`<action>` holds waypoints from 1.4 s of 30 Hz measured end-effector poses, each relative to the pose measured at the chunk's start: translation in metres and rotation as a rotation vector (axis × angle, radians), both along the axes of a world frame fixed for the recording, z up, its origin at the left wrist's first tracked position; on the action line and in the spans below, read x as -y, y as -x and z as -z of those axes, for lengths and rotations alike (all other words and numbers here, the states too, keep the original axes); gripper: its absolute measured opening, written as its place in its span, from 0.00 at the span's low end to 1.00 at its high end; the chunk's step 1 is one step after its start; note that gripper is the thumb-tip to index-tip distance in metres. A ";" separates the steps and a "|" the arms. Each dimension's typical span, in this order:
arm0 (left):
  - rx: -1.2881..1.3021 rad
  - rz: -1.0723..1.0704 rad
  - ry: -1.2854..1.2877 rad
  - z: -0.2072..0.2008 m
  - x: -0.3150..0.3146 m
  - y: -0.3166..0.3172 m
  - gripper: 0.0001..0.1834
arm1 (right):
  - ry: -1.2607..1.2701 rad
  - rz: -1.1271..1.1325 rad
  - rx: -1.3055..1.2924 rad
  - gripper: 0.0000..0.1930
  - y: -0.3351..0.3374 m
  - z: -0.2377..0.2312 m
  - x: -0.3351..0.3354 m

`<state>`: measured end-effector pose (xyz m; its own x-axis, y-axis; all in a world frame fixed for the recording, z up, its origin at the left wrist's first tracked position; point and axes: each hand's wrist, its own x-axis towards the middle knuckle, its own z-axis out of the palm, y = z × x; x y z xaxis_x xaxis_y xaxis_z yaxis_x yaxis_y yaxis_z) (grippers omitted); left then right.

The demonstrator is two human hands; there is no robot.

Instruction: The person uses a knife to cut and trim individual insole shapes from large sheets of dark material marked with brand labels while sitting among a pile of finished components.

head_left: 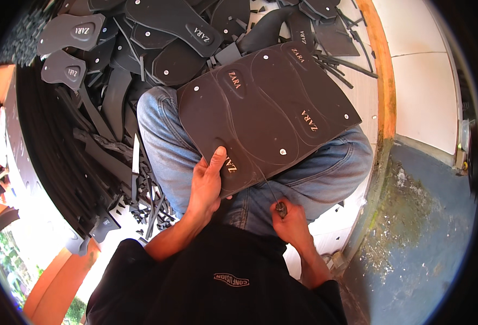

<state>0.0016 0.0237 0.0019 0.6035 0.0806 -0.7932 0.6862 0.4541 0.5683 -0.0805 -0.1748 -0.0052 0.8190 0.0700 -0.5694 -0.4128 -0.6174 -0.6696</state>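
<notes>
A dark brown foam sheet [260,108] marked with sole-shaped outlines, printed lettering and small white dots lies across my lap. My left hand [206,181] grips its near left corner, thumb on top and fingers underneath. My right hand [292,221] is closed round the dark handle of a thin-bladed tool [281,208], below the sheet's near edge. The slender blade points up and left to that edge, by the outline of a sole; how deep its tip sits I cannot tell. Near my left knee lies a knife [136,157] with a pale blade, among dark offcuts.
Loose cut soles [179,21] are piled on the floor beyond my knees. To the left stand long dark stacks of sheet material [49,146]. Narrow offcut strips [339,70] lie at the far right, beside a wooden edging [382,70] and a stained blue floor [423,216].
</notes>
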 end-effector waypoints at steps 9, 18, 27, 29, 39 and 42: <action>-0.024 0.042 0.032 0.008 -0.007 0.003 0.20 | 0.084 -0.098 -0.067 0.07 -0.036 0.009 -0.018; -0.106 0.077 0.037 0.002 -0.007 -0.001 0.22 | 0.074 -0.098 -0.001 0.11 -0.055 0.032 -0.041; -0.062 0.005 0.124 0.000 0.008 -0.002 0.22 | -0.089 -0.050 0.270 0.17 -0.070 0.054 -0.069; -0.070 -0.019 0.121 0.003 0.009 -0.001 0.21 | -0.113 -0.068 0.339 0.17 -0.072 0.060 -0.069; -0.067 -0.039 0.152 0.003 0.009 0.000 0.21 | -0.172 0.161 0.415 0.15 -0.085 0.079 -0.094; -0.081 -0.027 0.151 -0.003 0.007 -0.002 0.21 | -0.184 0.171 0.405 0.14 -0.097 0.077 -0.097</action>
